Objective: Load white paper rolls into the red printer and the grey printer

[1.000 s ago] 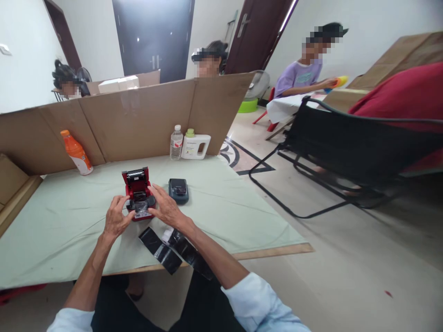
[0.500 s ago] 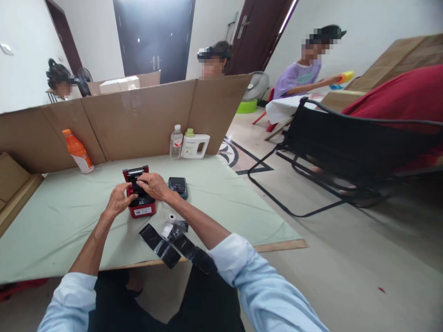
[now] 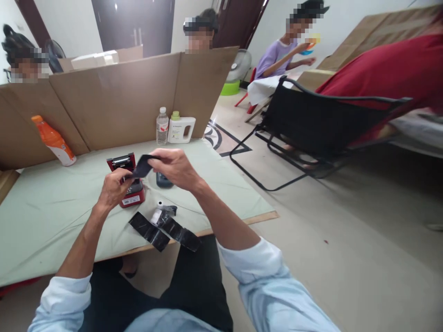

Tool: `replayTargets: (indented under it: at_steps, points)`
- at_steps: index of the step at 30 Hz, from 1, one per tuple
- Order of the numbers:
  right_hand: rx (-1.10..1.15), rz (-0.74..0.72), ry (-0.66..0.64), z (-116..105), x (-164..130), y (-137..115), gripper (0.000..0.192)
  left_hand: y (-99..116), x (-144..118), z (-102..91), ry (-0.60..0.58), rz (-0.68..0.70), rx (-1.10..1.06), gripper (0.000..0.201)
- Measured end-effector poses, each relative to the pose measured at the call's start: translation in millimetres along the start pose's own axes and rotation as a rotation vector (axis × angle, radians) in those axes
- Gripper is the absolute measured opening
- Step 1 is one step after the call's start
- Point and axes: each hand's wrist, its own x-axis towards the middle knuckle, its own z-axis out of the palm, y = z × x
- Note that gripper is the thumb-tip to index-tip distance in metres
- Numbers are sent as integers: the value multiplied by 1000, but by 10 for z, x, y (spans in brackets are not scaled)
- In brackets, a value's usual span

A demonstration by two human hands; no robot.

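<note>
Between my two hands stretches a dark strip [image 3: 142,167], apparently the same sort as the black strips on the table. My left hand [image 3: 114,188] pinches its lower left end, in front of a small red-and-black printer [image 3: 133,198] with its lid standing up. My right hand [image 3: 175,168] grips the upper right end between thumb and fingers. Part of the printer's inside is hidden by the strip and my left hand. Behind my right hand lies a dark boxy device [image 3: 164,180], partly covered. Nearer me are glossy black strips [image 3: 148,230] and a small white paper roll [image 3: 159,204].
At the back of the table [image 3: 69,221] stand an orange bottle [image 3: 53,140], a clear water bottle [image 3: 162,127] and a white jug [image 3: 180,130], against a cardboard partition [image 3: 128,101]. A black folding chair [image 3: 321,124] is on the right. Several other people are beyond.
My hands have come up from the open printer, and a dark strip now spans them. My right hand has moved right and closer. The view has shifted, lowering and turning slightly right.
</note>
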Motion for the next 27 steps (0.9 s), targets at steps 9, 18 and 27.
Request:
replayTargets:
  at_steps: [9, 18, 27]
  points:
    - [-16, 474, 195, -585, -1158, 693, 26, 456, -89, 904, -351, 95, 141, 18]
    - [-263, 586, 34, -718, -1683, 1018, 22, 369, 23, 1509, -553, 105, 166, 24]
    - [-423, 426, -121, -404, -1503, 978, 42, 108, -40, 1380, -514, 100, 34, 54]
